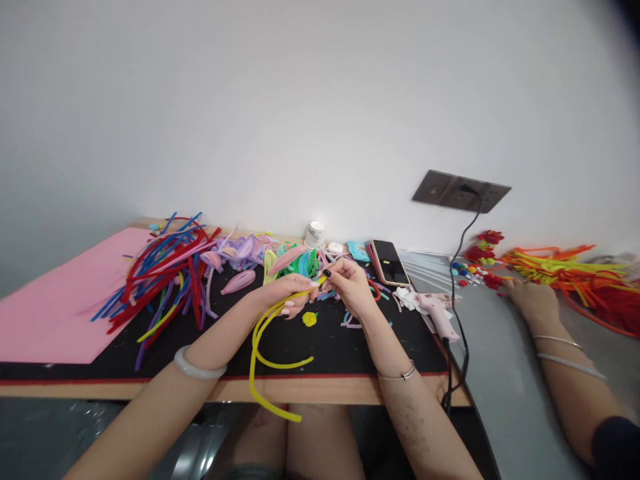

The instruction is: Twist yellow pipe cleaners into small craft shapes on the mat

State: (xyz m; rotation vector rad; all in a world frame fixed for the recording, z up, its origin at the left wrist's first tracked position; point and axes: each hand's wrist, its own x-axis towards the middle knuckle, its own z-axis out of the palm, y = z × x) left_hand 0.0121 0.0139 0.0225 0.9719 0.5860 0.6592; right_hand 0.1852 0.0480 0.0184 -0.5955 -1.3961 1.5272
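Yellow pipe cleaners [256,353] hang in long curves from my left hand [290,293], whose fingers are wrapped round them near the middle of the table. My right hand [347,280] touches my left one and pinches the upper end of the yellow pipe cleaners. The exact spot between the fingertips is small and partly covered. A small yellow flower-like piece [309,319] lies on the black mat [300,347] just below my hands. Behind them are a pink petal shape [287,259] and green loops [309,264].
Red and blue pipe cleaners [165,267] and a pink sheet [60,300] lie left. A paper cup [315,233], a phone [390,262] and a pink glue gun [438,315] with its cord stand or lie behind and right. Another person's hand [535,303] reaches in at the right.
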